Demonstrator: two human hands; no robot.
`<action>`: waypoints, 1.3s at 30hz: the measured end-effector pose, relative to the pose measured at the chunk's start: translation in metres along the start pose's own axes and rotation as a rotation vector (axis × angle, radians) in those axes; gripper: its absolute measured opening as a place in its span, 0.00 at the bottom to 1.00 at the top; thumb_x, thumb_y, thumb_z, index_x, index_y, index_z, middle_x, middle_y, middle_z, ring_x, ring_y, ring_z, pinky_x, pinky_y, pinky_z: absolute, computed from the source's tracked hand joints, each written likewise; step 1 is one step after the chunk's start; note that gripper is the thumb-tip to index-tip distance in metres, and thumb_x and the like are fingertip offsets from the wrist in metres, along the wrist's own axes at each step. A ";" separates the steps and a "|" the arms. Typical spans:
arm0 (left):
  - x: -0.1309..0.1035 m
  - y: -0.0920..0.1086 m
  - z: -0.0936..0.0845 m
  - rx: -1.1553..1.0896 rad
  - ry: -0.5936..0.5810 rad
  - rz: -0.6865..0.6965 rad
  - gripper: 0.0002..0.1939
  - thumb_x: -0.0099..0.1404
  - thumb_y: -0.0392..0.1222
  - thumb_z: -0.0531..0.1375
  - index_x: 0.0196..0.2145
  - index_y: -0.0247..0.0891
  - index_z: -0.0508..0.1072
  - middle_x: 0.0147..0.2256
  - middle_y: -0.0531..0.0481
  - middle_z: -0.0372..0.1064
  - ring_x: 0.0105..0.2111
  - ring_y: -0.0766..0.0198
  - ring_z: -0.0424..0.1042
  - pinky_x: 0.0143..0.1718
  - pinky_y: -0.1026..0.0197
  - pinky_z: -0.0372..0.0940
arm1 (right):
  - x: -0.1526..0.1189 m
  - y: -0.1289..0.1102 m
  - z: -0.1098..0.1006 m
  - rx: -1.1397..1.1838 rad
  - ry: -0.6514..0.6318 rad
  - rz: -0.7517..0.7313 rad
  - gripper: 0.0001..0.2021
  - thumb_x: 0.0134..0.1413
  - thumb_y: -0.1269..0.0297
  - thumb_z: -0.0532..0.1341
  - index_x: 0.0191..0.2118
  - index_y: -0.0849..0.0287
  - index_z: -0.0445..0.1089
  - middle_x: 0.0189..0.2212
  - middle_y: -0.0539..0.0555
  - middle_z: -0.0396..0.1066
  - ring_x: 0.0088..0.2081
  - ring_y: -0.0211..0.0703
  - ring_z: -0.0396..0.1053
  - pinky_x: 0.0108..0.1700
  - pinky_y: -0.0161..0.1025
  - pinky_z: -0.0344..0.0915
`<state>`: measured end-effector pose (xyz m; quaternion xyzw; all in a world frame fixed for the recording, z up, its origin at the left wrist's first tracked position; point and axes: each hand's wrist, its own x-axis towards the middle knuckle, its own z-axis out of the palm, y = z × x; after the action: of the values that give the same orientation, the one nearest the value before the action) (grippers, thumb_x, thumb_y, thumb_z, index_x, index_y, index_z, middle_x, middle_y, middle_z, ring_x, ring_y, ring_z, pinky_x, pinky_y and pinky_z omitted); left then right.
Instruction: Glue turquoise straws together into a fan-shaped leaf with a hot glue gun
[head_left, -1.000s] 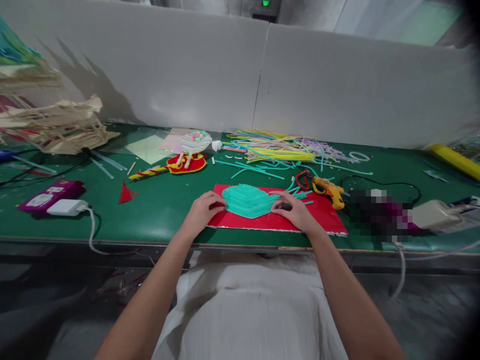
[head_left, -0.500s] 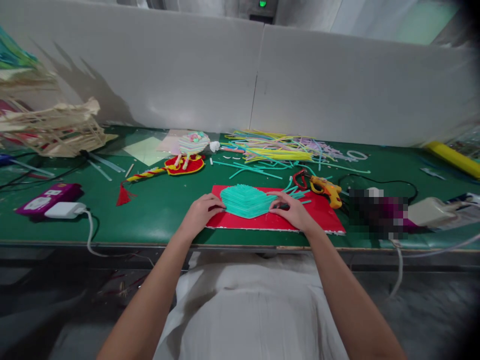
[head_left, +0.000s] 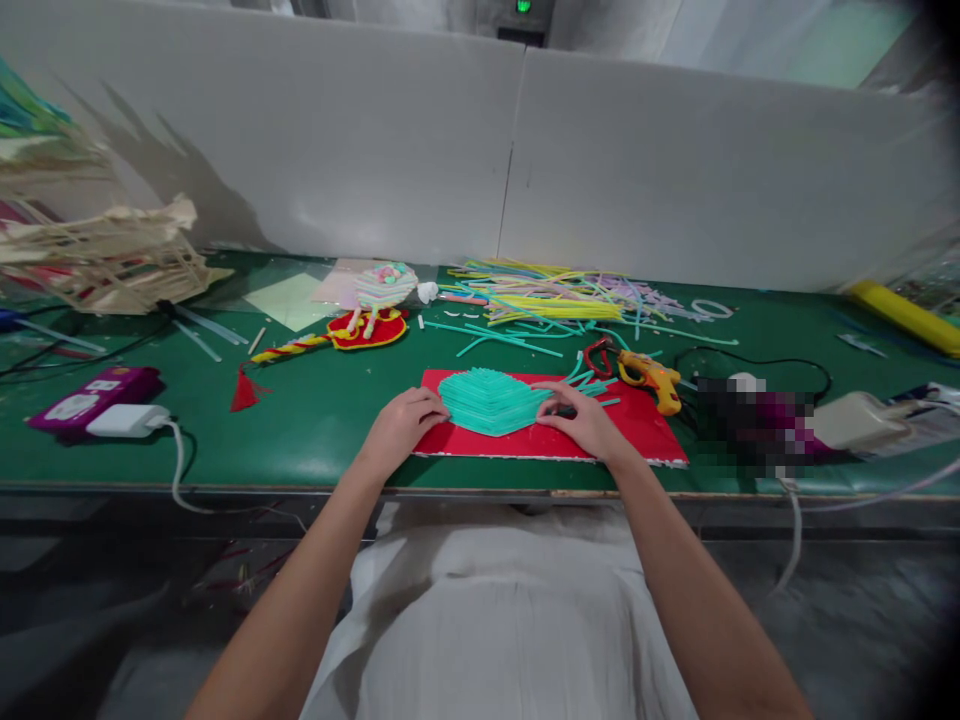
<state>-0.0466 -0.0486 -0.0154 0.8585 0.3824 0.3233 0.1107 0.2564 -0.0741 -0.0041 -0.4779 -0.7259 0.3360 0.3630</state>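
Observation:
A leaf-shaped piece of turquoise strips (head_left: 491, 402), set in a V pattern, lies on a red board (head_left: 637, 435) at the table's front edge. My left hand (head_left: 403, 425) pinches the left edge of the turquoise piece between thumb and fingers. At its right edge my right hand (head_left: 581, 420) grips it the same way, fingers curled in. Loose turquoise strips (head_left: 589, 378) stick out beyond the right hand. Just past them, an orange-yellow glue gun (head_left: 651, 378) rests partly over the board, beside red-handled scissors or pliers (head_left: 598, 355).
Behind the board lies a pile of coloured strips (head_left: 555, 295). A small striped figure (head_left: 384, 290) stands on a red, yellow-edged piece with a twisted handle (head_left: 292, 348). A purple box (head_left: 97, 400) with a white charger (head_left: 127, 420) sits left. A stick frame (head_left: 127, 255) stands far left.
The view has shifted very slightly. Both hands stay at the edges of the turquoise piece, with no other visible movement.

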 end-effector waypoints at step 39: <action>-0.006 0.048 0.008 0.162 -0.014 0.017 0.12 0.67 0.41 0.52 0.45 0.40 0.72 0.46 0.45 0.71 0.47 0.59 0.69 0.49 0.51 0.62 | -0.028 -0.019 0.021 -0.435 0.198 -0.225 0.15 0.58 0.59 0.56 0.51 0.49 0.68 0.49 0.54 0.70 0.52 0.48 0.64 0.55 0.49 0.60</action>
<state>-0.0163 -0.0849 -0.0038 0.8701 0.3991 0.2862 0.0405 0.2374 -0.1097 -0.0047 -0.4916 -0.7905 0.0812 0.3562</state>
